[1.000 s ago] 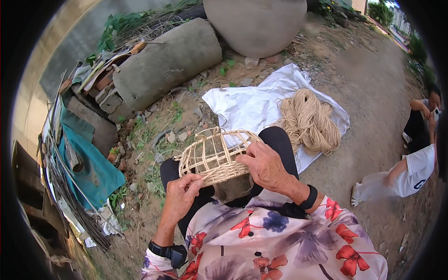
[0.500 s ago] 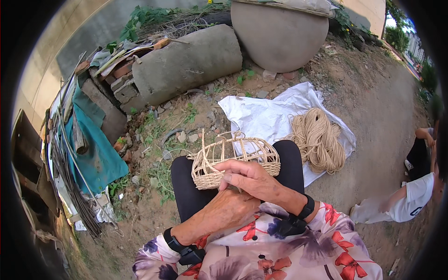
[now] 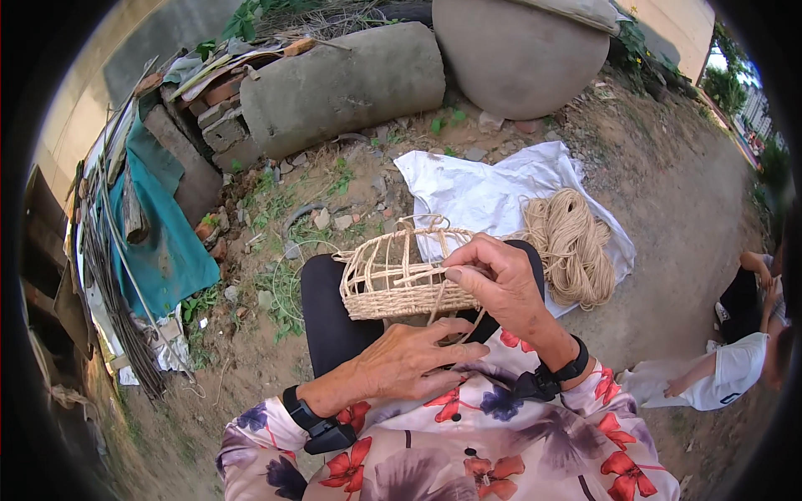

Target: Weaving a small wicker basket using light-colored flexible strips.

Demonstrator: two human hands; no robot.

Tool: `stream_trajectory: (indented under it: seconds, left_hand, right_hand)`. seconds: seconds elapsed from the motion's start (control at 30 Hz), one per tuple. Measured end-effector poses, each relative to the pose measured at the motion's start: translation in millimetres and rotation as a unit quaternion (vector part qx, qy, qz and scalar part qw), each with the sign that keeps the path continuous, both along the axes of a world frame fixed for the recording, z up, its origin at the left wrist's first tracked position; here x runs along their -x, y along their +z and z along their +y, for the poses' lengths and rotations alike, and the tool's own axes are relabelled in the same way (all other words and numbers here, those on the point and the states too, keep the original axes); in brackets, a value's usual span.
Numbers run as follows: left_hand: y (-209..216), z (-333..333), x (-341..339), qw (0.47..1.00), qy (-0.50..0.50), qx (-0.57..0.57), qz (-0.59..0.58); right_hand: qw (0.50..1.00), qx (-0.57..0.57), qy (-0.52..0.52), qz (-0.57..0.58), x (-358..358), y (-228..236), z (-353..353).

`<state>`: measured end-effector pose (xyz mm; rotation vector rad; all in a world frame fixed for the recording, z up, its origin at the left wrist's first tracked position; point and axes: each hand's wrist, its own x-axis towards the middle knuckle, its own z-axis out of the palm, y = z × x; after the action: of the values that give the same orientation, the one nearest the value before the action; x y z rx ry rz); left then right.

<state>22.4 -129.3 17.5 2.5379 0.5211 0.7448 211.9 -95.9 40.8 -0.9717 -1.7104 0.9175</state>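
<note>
A partly woven straw-coloured basket [image 3: 393, 280] rests across my thighs, its lower side tightly woven and its upper ribs open. My right hand [image 3: 505, 284] is at the basket's right part, thumb and forefinger pinching a strand of cord at the weave. That cord [image 3: 479, 319] hangs in a loose loop below the basket. My left hand [image 3: 409, 359] lies palm down just below the basket, its fingers stretched and apart, with the loop passing by its fingertips. Whether the fingers touch the cord is hard to see.
A big coil of tan cord [image 3: 568, 246] lies on a white sheet [image 3: 468, 196] beyond my right knee. Farther off are a concrete pipe [image 3: 347, 88] and a large rounded vessel [image 3: 518, 58]. Teal cloth [image 3: 154, 242] hangs at left. Another person [image 3: 710, 371] is at right.
My hands, crossed over each other before, have come apart. The right one has moved up and right to the basket; the left now lies below it with fingers spread. A cord loop shows between them.
</note>
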Motion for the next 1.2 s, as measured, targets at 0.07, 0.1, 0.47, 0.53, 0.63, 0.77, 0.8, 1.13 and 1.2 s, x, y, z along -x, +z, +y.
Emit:
stream_trajectory:
  seconds: [0.07,0.1,0.47,0.53,0.63,0.77,0.8,1.13,1.2]
  left_hand:
    - [5,-2,26,0.991,0.121,0.015,-0.049]
    - [3,1,35,0.977,0.195,0.029,-0.088]
    - [-15,31,36,0.957,0.256,-0.131,0.028]
    - [-11,27,33,0.954,0.259,-0.108,0.106]
    - [-9,27,27,0.943,0.291,-0.077,0.139]
    - [-25,36,25,0.944,0.326,-0.053,-0.013]
    - [-26,36,22,0.941,0.333,-0.043,-0.043]
    - [-10,30,22,0.905,0.377,-0.021,-0.197]
    - [5,26,34,0.888,0.373,0.029,-0.268]
  right_hand:
    - [0.996,-0.055,-0.055,-0.042,-6,-15,-11]
    - [0.996,-0.054,-0.055,-0.043,-6,-18,-13]
    - [0.968,-0.166,-0.126,-0.142,22,-52,1]
    - [0.97,-0.138,-0.137,-0.149,20,-52,1]
    - [0.968,-0.162,-0.121,-0.148,22,-53,4]
    - [0.955,-0.22,-0.106,-0.171,23,-45,8]
    - [0.941,-0.253,-0.102,-0.201,23,-43,10]
    - [0.902,-0.36,-0.092,-0.221,20,-11,11]
    - [0.943,-0.296,-0.048,-0.146,32,-14,9]
